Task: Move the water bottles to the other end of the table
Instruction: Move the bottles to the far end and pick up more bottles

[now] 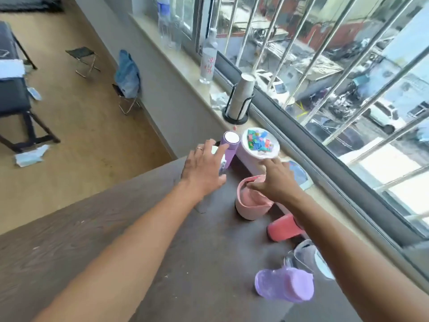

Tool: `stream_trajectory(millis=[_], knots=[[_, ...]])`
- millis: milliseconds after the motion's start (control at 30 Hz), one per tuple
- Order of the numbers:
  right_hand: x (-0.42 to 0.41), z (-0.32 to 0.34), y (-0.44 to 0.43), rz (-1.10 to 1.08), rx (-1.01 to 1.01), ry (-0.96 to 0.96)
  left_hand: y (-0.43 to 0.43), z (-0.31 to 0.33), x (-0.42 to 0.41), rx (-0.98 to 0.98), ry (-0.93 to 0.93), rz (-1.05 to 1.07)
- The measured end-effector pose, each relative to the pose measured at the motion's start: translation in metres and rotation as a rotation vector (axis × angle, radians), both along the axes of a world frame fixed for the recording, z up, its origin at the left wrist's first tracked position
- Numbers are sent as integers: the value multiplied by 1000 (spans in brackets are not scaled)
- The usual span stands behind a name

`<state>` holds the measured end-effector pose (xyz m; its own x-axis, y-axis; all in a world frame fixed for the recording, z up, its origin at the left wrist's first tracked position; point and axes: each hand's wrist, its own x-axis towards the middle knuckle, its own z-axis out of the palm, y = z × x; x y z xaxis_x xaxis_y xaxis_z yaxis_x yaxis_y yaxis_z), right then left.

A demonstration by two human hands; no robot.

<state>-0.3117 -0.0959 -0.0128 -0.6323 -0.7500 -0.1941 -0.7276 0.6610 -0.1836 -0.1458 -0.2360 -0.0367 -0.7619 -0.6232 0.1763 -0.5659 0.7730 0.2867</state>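
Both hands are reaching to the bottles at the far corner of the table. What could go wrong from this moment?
1. The slim purple bottle stands upright close to the table edge; the open left hand could knock it off to the floor.
2. The right hand reaches over the pink cup toward the wide white container; its forearm may tip the cup or the coral bottle under it.
3. With no closed grip yet, either bottle could slip.

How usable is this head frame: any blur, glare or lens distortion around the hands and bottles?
Head view: daylight from the window is bright but even, with washed-out patches at lower right; wide-angle bending tilts the window bars and the table edge; the left hand, right hand and purple bottle are slightly soft from motion.
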Motion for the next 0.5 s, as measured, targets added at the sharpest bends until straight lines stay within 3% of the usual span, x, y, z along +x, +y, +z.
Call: stream_trajectory(millis=[100, 167, 333, 500], knots=[[-15, -25, 14, 20, 78, -87, -15, -23, -30, 1, -133, 20], [-20, -38, 20, 42, 18, -148, -24, -34, -36, 43, -165, 30], [-17, -39, 22, 56, -58, -126, -26, -27, -9, 149, -54, 93], [29, -20, 11, 273, -46, 12, 4, -3, 92, 165, 83, 244]])
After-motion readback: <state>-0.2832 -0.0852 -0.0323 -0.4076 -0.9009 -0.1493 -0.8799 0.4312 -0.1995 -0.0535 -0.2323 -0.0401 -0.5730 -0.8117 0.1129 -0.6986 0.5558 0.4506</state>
